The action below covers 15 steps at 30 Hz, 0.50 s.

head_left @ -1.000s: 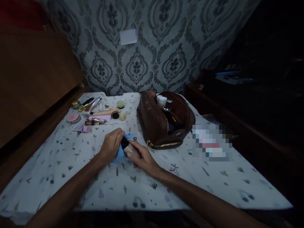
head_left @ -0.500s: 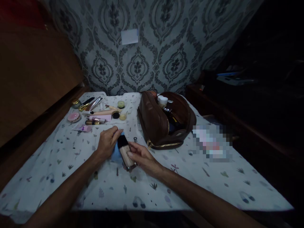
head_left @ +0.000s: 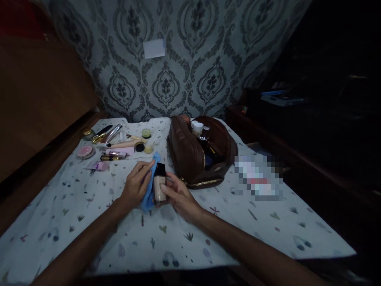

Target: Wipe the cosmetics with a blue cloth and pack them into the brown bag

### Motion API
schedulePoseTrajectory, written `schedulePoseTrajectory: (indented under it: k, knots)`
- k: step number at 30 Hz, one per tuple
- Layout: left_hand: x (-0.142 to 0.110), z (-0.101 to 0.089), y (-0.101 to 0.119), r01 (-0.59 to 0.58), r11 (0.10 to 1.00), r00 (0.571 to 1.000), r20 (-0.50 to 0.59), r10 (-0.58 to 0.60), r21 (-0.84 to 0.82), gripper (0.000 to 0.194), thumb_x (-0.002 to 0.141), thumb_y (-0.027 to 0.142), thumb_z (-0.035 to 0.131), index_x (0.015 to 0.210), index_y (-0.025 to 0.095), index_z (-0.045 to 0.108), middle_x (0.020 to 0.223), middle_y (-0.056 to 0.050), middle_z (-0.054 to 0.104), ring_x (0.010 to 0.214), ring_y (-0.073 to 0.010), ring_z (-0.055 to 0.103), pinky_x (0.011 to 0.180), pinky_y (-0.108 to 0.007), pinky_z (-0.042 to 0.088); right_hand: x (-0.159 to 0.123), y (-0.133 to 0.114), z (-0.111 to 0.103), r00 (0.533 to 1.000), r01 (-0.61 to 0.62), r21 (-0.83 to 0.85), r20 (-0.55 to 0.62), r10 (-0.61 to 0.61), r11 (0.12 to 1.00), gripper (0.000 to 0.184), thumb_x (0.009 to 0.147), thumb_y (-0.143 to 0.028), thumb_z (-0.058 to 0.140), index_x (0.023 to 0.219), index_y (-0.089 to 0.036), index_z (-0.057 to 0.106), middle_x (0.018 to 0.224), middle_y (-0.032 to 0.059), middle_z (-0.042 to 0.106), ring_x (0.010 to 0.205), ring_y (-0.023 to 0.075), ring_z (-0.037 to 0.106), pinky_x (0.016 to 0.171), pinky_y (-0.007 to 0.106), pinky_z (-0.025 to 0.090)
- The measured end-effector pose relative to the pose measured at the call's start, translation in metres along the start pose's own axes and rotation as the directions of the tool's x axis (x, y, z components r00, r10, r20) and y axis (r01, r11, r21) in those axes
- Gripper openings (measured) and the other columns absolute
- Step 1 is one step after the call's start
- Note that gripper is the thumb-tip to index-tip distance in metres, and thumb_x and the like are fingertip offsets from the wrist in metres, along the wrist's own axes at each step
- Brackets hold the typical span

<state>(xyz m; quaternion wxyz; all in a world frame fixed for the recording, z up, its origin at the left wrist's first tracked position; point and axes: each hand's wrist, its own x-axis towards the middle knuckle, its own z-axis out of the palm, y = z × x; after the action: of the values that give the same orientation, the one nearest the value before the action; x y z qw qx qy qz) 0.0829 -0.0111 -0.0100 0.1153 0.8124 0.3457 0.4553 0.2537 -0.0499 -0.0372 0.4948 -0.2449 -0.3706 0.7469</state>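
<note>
My right hand grips a square foundation bottle with beige liquid and a black cap, held upright just above the table. My left hand is closed on a blue cloth and presses it against the bottle's left side. Both hands sit in the middle of a table covered by a white printed cloth.
An open brown toiletry bag with bottles inside stands right behind my hands. Several makeup items lie at the back left, among them a pink compact and tubes. A blurred packet lies to the right. Patterned wall behind.
The bottle was tilted with its cap pointing left; my right hand has turned it upright. The blue cloth has come up along its left side. The view shifted slightly.
</note>
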Motion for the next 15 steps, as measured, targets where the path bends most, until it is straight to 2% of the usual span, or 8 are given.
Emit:
schedulePoseTrajectory:
  k: [4,8,12,15]
  knots:
    - [-0.001,0.000,0.002,-0.115,0.993,0.993,0.019,0.115,0.008,0.036,0.097,0.014,0.050,0.129,0.022,0.063,0.098,-0.006,0.063,0.089,-0.0157,0.063,0.078,-0.028,0.053,0.003,0.000,-0.003,0.999,0.007,0.017,-0.052,-0.006,1.000,0.058,0.075,-0.045,0.081,0.121,-0.025,0.052,0.111,0.0043,0.066,0.074,0.0159,0.067,0.056,0.029,0.059]
    - [0.001,-0.005,0.006,-0.164,0.981,0.981,0.084,0.174,-0.105,0.028,0.094,0.013,0.053,0.117,0.019,0.068,0.083,-0.004,0.063,0.074,-0.0135,0.061,0.066,-0.025,0.050,0.005,-0.003,-0.006,0.995,-0.002,0.008,-0.097,0.003,1.000,0.052,0.074,-0.045,0.081,0.115,-0.022,0.056,0.110,0.0050,0.066,0.080,0.0165,0.066,0.057,0.028,0.059]
    - [0.004,-0.010,0.009,-0.099,0.981,0.986,0.119,0.120,-0.166,0.019,0.092,0.015,0.055,0.103,0.018,0.071,0.076,-0.002,0.063,0.069,-0.0134,0.061,0.063,-0.025,0.049,0.006,-0.005,-0.006,0.992,0.004,-0.029,-0.125,-0.008,1.000,0.053,0.072,-0.046,0.082,0.109,-0.022,0.053,0.102,0.0026,0.064,0.075,0.0147,0.064,0.053,0.026,0.058]
    - [0.005,-0.011,0.010,-0.034,0.995,0.999,0.016,0.036,-0.097,0.019,0.093,0.016,0.054,0.103,0.019,0.071,0.082,-0.003,0.065,0.075,-0.0155,0.063,0.069,-0.028,0.051,0.003,-0.006,-0.006,0.989,-0.013,-0.127,-0.150,-0.007,0.992,0.056,0.071,-0.047,0.081,0.110,-0.025,0.046,0.092,-0.0010,0.063,0.068,0.0131,0.063,0.046,0.020,0.050]
